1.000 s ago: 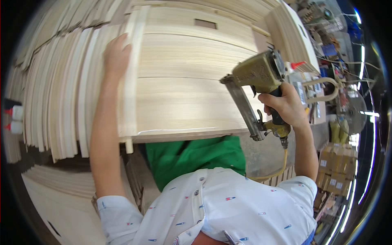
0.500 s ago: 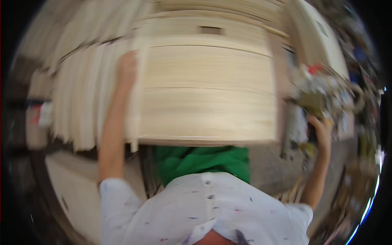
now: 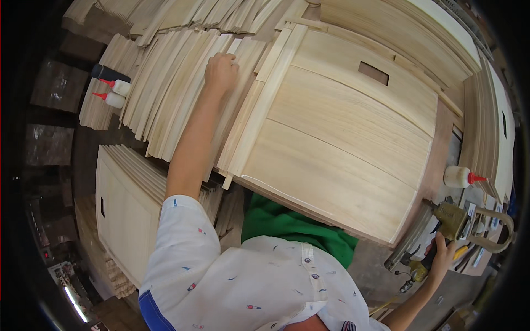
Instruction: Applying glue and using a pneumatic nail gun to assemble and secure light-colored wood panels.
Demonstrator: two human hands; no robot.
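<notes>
My left hand (image 3: 222,73) reaches over a row of pale wooden strips (image 3: 165,83), its fingers curled down at the upper end of one wooden strip (image 3: 212,105). The fingertips are partly hidden. My right hand (image 3: 438,255) is closed around the handle of an olive-coloured nail gun (image 3: 450,219), held low beside the workbench. Between the hands lies a pale wooden panel (image 3: 337,149) of several boards, with a rectangular cutout near its far side. A thin white line runs along its near edge. One long strip (image 3: 268,105) lies along its left edge.
Two white bottles with red tips (image 3: 115,100) lie left of the strips. Another white bottle (image 3: 457,177) lies right of the panel. Stacked panels (image 3: 397,33) stand at the back and right; more panels (image 3: 130,215) lean at lower left. Green cloth (image 3: 298,226) hangs below the bench edge.
The view has turned, so the panel now appears tilted. My left hand has moved from beside the panel's left edge onto the strips. My right hand still holds the nail gun, now lower in view.
</notes>
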